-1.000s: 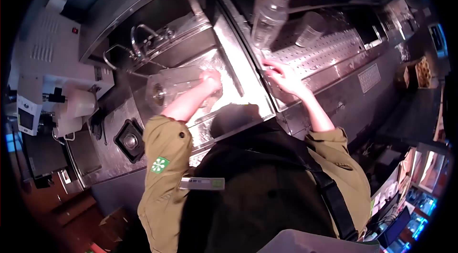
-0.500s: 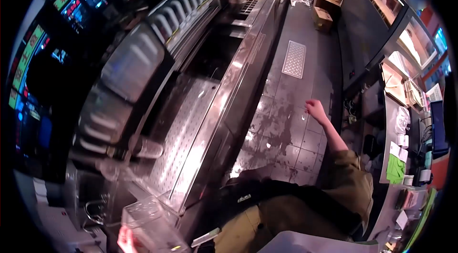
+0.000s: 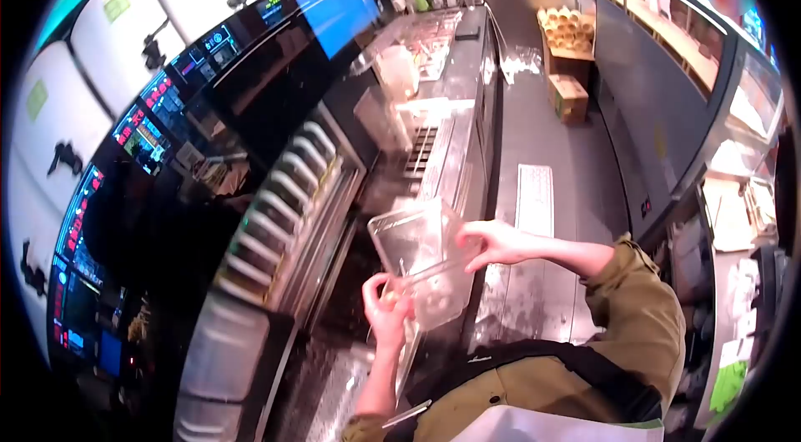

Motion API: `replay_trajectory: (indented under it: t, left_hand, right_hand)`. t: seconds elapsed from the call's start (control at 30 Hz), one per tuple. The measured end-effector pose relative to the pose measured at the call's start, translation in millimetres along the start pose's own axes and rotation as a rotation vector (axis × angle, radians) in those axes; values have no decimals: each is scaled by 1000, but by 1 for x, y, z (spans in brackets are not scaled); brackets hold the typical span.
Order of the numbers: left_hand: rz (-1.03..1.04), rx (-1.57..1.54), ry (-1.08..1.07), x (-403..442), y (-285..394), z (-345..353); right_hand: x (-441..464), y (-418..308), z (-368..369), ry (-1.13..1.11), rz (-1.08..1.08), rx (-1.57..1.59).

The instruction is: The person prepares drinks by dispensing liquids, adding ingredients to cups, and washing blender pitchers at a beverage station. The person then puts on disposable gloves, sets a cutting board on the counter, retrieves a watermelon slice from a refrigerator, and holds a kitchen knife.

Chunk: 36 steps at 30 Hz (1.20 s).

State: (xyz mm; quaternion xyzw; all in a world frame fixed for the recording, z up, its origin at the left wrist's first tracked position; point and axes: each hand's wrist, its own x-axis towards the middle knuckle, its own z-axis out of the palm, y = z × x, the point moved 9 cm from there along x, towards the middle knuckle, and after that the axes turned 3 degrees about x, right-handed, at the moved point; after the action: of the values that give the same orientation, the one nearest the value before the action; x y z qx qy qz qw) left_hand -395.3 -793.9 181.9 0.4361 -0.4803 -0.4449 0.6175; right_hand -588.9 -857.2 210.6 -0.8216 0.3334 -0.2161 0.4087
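Note:
A clear, rectangular plastic food pan (image 3: 415, 239) is tilted in front of me, above the counter's edge. My left hand (image 3: 388, 307) is closed on its near left side. My right hand (image 3: 498, 243) grips the right rim with thumb and fingers apart around it. Through the see-through walls I make out no contents. Beneath and left of the pan lies the dark well of the steel counter (image 3: 455, 175). A row of lidded clear bins (image 3: 265, 243) with pale curved handles runs along the left of the counter.
White dispensers (image 3: 133, 12) with black taps stand at the upper left, near a lit blue screen (image 3: 338, 12). Cardboard boxes (image 3: 568, 100) sit at the aisle's far end. A pale floor plate (image 3: 535, 198) lies in the wet aisle. A cluttered shelf (image 3: 734, 275) lines the right.
The pan has come up from the lower left to the middle, and my right hand has moved from over the aisle onto it. My view has lifted toward the far end.

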Motion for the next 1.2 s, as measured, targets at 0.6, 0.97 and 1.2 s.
replay_trajectory:
  t: [0.6, 0.97, 1.2]
  left_hand:
    - [-427, 71, 467, 498, -236, 26]
    - [-374, 59, 949, 252, -74, 98]
    - [-346, 117, 1063, 213, -52, 141]
  right_hand:
    - [289, 301, -402, 270, -248, 10]
    - [426, 294, -301, -188, -526, 291]
    - [473, 295, -247, -101, -495, 99]
